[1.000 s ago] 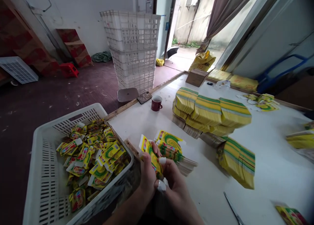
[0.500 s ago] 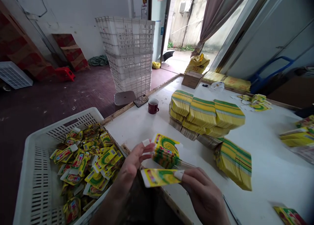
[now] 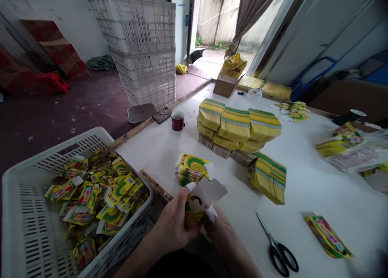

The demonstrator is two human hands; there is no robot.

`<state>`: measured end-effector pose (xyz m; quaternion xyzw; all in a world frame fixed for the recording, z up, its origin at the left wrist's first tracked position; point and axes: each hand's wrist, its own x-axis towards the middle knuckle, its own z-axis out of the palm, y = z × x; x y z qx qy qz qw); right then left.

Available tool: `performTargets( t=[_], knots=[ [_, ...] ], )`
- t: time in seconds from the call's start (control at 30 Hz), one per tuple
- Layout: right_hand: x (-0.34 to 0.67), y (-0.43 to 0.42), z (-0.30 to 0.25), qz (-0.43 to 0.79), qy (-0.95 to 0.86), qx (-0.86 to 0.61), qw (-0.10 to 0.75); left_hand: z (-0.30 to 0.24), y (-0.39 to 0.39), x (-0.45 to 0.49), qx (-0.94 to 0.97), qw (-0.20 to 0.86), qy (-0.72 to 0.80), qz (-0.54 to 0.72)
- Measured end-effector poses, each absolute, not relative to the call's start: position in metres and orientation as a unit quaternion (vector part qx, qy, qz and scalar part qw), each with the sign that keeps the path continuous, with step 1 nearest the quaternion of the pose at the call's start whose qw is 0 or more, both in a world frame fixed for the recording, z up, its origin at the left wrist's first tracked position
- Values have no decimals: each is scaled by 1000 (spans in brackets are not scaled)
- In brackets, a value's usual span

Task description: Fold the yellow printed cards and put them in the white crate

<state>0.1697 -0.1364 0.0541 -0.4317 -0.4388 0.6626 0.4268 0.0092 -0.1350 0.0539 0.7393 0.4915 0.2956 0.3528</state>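
Observation:
My left hand [image 3: 173, 225] and my right hand [image 3: 218, 225] are both closed on one flat yellow-and-green carton blank [image 3: 202, 197] at the near edge of the white table [image 3: 303, 177]. Its white inner side faces me. White tape wraps a fingertip on each hand. Just beyond the hands lies a small stack of the same flat blanks [image 3: 193, 169]. To the left stands a white plastic crate [image 3: 33, 189] holding several folded yellow cartons [image 3: 100, 193].
Large bundles of yellow-green blanks [image 3: 239, 126] are piled mid-table, one more bundle [image 3: 269, 177] leaning in front. Black scissors [image 3: 277, 247] and a loose packet [image 3: 329, 236] lie at the right. A red mug [image 3: 178, 121] and phone [image 3: 162, 115] sit near the far edge. Stacked white crates [image 3: 142, 47] stand on the floor.
The right hand's printed carton is no longer in view. Both hands have come together on a blank with its white side up. The camera has tilted down and right, bringing the scissors into view.

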Motion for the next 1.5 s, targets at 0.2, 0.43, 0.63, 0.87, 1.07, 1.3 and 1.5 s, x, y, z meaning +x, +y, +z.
performTargets(
  t=[0.2,0.43,0.63,0.87,1.07,1.3,1.5],
  knots=[
    [161,-130,55,739,-351,-386,427,50,-134,12,788,315,455,270],
    [171,-135,37,446,-693,-394,407,45,-127,14,749,362,464,306],
    [181,-130,34,281,-749,-425,423,46,-127,3,739,273,530,313],
    [196,-125,45,280,-811,-402,320,63,-125,-19,756,291,507,293],
    [201,-122,61,320,-795,-397,329,68,-122,-16,763,276,503,298],
    [196,-125,50,327,-787,-395,343,67,-126,-18,738,289,531,299],
    [202,-119,58,332,-806,-373,318,63,-125,-19,716,345,519,315]
  ],
)
